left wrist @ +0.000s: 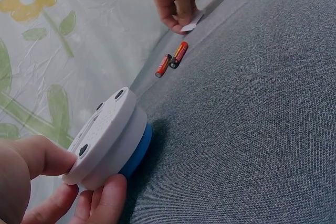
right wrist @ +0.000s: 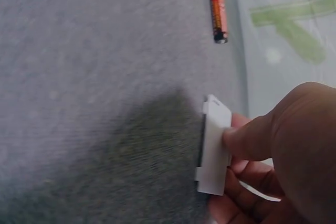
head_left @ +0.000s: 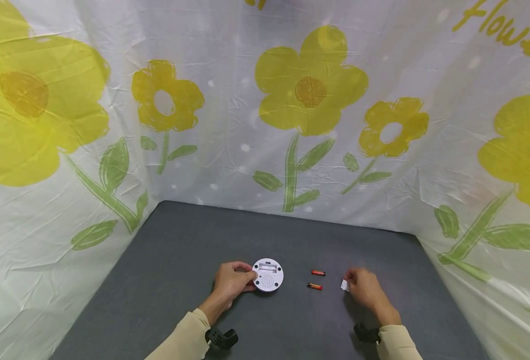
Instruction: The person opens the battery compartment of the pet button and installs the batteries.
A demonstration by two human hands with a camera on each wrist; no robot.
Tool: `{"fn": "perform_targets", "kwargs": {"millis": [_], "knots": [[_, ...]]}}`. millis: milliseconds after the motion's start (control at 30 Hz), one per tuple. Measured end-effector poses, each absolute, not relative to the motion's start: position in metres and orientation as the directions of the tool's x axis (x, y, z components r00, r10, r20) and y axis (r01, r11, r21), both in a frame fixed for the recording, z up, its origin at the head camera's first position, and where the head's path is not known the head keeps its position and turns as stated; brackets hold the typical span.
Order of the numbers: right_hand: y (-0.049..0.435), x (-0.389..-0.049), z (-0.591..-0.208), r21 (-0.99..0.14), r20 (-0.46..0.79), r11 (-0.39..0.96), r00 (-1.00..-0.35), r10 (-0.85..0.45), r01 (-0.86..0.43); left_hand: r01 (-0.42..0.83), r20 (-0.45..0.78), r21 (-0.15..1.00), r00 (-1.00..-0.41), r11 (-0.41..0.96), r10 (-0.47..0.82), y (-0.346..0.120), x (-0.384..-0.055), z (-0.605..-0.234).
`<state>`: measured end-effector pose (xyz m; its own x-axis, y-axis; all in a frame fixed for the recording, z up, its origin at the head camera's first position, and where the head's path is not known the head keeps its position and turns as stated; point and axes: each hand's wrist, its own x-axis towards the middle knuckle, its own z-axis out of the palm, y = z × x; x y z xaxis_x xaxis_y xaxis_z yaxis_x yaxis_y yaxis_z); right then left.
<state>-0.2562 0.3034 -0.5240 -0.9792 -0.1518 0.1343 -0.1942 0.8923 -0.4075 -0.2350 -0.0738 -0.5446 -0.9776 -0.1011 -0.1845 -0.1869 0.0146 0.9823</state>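
My left hand (head_left: pixel 233 281) grips the left edge of a round white device (head_left: pixel 268 282), thumb on its upper face. That face shows an uncovered battery compartment, a patch of small holes and several dark feet; a blue part (left wrist: pixel 137 153) shows underneath in the left wrist view. Over to the right, my right hand (head_left: pixel 363 286) pinches a small white battery cover (right wrist: pixel 215 148) between thumb and fingers, close above the table or touching it. Two red-and-black batteries, an upper one (head_left: pixel 318 273) and a lower one (head_left: pixel 315 286), lie between the hands.
A dark grey cloth-covered table (head_left: pixel 211 230) lies under everything. Behind it and at both sides hangs a white curtain (head_left: pixel 224 165) printed with yellow flowers. Each wrist wears a black band, the left one (head_left: pixel 221 338) and the right one (head_left: pixel 366 333).
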Motion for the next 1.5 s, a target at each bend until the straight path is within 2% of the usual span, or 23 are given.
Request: {"fn": "perform_targets", "kwargs": {"millis": [233,533,800,1067,1500], "knots": [[0.303,-0.256,-0.531,-0.386,0.207,0.900,-0.970,-0.130,-0.203,-0.190,-0.188,0.982,-0.977,0.007,-0.104,-0.074,-0.236,-0.546],[0.295,-0.254,-0.526,-0.347,0.207,0.918,-0.970,-0.126,-0.193,-0.191,-0.189,0.981,-0.976,0.011,-0.106,-0.073,-0.235,-0.546],[0.276,-0.263,-0.510,-0.300,0.302,0.885,-0.916,-0.265,-0.355,-0.194,-0.192,0.981,-0.976,0.007,-0.106,-0.073,-0.235,-0.544],[0.260,-0.273,-0.513,-0.312,0.252,0.855,-0.904,-0.346,-0.414,-0.193,-0.192,0.981,-0.976,-0.002,-0.104,-0.073,-0.235,-0.545],[0.242,-0.275,-0.527,-0.343,0.239,0.831,-0.896,-0.374,-0.438,-0.205,-0.204,0.979,-0.972,0.004,-0.115,-0.073,-0.234,-0.543]]}}
